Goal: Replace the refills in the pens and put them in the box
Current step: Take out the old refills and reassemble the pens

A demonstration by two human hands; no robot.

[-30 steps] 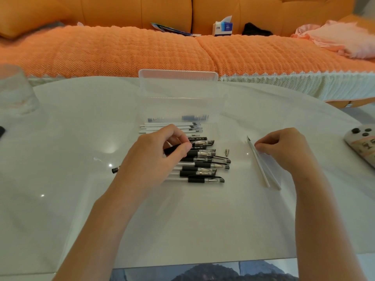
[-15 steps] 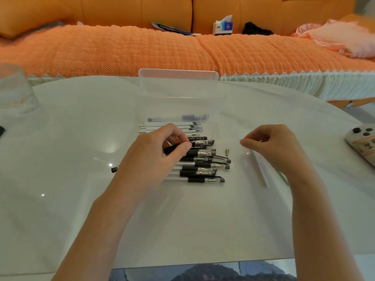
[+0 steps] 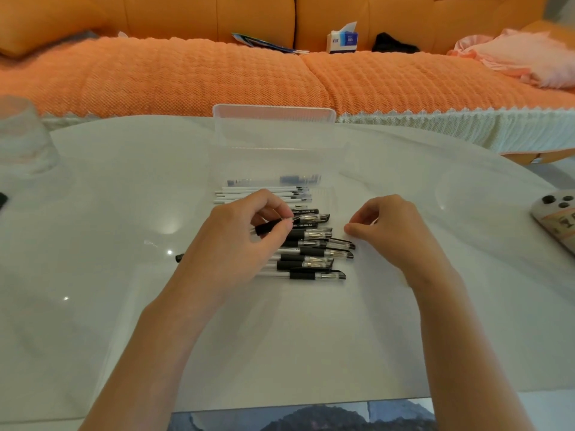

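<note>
My left hand (image 3: 239, 241) holds a pen barrel with a black grip (image 3: 267, 227) just above a row of several black-and-clear gel pens (image 3: 314, 262) lying on the white table. Behind them stands a clear plastic box (image 3: 329, 194) with its lid (image 3: 273, 118) raised, and several white refills (image 3: 258, 194) lie inside. My right hand (image 3: 395, 234) is curled at the right end of the pens. Its thumb and forefinger pinch together where a small metal pen tip lay; the tip itself is hidden.
A small black cap (image 3: 178, 258) lies left of my left wrist. A clear glass (image 3: 21, 135) stands far left, and a phone (image 3: 557, 219) lies at the right edge. An orange sofa (image 3: 186, 76) runs behind the table.
My right hand left the white refill on the table and moved left to the small metal tip beside the pens. My left hand stayed put with the pen barrel.
</note>
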